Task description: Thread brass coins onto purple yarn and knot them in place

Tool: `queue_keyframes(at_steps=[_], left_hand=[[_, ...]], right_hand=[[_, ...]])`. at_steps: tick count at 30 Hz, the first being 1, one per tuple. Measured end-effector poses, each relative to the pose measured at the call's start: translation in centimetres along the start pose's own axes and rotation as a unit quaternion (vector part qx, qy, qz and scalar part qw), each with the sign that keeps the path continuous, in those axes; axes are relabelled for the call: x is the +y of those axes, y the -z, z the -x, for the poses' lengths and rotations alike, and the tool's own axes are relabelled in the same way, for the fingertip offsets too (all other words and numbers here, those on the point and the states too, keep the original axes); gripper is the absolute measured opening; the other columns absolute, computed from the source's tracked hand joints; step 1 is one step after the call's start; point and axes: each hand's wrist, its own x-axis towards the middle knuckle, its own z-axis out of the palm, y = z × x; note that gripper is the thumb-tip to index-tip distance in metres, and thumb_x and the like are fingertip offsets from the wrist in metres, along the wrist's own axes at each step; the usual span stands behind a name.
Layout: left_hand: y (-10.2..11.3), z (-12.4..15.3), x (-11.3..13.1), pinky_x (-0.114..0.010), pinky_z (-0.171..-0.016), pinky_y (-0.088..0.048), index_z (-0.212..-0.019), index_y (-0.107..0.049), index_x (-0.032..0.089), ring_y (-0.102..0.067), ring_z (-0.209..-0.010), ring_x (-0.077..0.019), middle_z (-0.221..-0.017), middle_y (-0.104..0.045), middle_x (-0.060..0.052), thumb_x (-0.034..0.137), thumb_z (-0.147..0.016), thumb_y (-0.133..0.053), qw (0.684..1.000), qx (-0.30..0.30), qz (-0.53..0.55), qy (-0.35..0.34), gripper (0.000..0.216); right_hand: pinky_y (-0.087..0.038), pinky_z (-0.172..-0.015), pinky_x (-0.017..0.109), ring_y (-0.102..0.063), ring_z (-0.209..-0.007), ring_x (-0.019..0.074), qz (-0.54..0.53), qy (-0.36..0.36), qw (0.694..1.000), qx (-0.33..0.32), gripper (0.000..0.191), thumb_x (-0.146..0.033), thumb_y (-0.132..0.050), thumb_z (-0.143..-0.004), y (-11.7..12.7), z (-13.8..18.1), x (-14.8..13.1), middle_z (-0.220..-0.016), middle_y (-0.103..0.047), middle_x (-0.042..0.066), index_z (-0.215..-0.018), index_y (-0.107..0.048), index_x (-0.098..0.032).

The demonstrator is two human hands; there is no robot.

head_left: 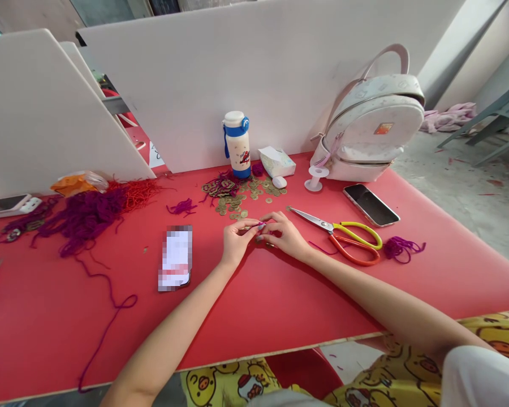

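Observation:
My left hand (237, 240) and my right hand (283, 234) meet over the middle of the red table (254, 305). Both are closed in a pinch on a short purple cord (261, 224) between the fingertips. Just under the right fingers a bit of brass-coloured metal shows, mostly hidden. Beyond the hands lies a spread of brass-coloured coins with holes (237, 200). Purple corded pieces (221, 186) rest on the coin heap. To the right, scissors (335, 232) with yellow and orange handles lie partly open, a purple strand beside them.
A lit phone (176, 257) lies left of my left arm, a dark phone (371, 204) at right. Purple yarn (89, 220) is piled at left, with a small bundle (401, 249) at right. Behind stand a bottle (237, 147), tissue pack (276, 162), white spool (316, 178) and backpack (369, 130).

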Motion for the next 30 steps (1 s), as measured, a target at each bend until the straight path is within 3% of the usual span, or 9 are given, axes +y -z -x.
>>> queue_keyframes(at_steps=[10,15,20,26,30], left_hand=[[0.0,0.0,-0.4,-0.03,-0.068,-0.056,-0.078,-0.074,0.016,-0.07,-0.072,-0.0197,-0.078,-0.075,-0.007,0.032,-0.065,-0.077,0.997,0.034,0.046,0.053,0.021],[0.0,-0.2,-0.6,-0.03,-0.066,-0.056,-0.078,-0.073,0.015,-0.069,-0.068,-0.0186,-0.077,-0.074,-0.006,0.03,-0.067,-0.074,0.998,0.01,0.016,0.053,0.019],[-0.1,0.0,-0.4,-0.027,-0.059,-0.053,-0.075,-0.07,0.015,-0.065,-0.061,-0.0164,-0.071,-0.071,-0.004,0.027,-0.068,-0.072,0.997,-0.03,0.0,0.071,0.015],[0.0,0.1,-0.2,-0.024,-0.063,-0.05,-0.078,-0.055,0.018,-0.062,-0.059,-0.0118,-0.066,-0.064,0.003,0.019,-0.067,-0.072,0.997,-0.042,-0.016,0.058,0.02],[0.0,0.1,-0.2,-0.024,-0.069,-0.05,-0.085,-0.057,0.018,-0.064,-0.063,-0.0125,-0.066,-0.063,0.003,0.014,-0.071,-0.068,0.996,-0.071,-0.044,0.036,0.018]], right_hand=[[-0.041,-0.072,0.03,-0.051,-0.08,0.0183,0.01,-0.042,0.998,-0.045,0.015,-0.023,-0.062,-0.086,0.1,-0.1,-0.3,-0.078,-0.06,0.004,-0.075,-0.072,-0.021],[-0.043,-0.073,0.032,-0.053,-0.075,0.018,-0.077,-0.057,0.995,-0.005,0.016,-0.034,-0.061,-0.087,0.4,-0.3,-0.4,-0.075,-0.062,0.003,-0.089,-0.07,-0.02],[-0.044,-0.069,0.03,-0.056,-0.074,0.0169,-0.236,-0.118,0.964,0.033,0.031,-0.045,-0.055,-0.089,0.9,-0.3,-0.7,-0.082,-0.062,0.003,-0.088,-0.07,-0.018],[-0.037,-0.065,0.028,-0.048,-0.065,0.0141,-0.229,-0.099,0.965,0.078,0.033,-0.045,-0.055,-0.089,1.1,-0.3,-0.8,-0.065,-0.05,-0.001,-0.075,-0.068,-0.018],[-0.036,-0.063,0.028,-0.044,-0.063,0.0139,-0.213,-0.095,0.968,0.097,0.035,-0.048,-0.055,-0.088,1.6,-0.4,-1.1,-0.064,-0.051,0.0,-0.074,-0.068,-0.019]])
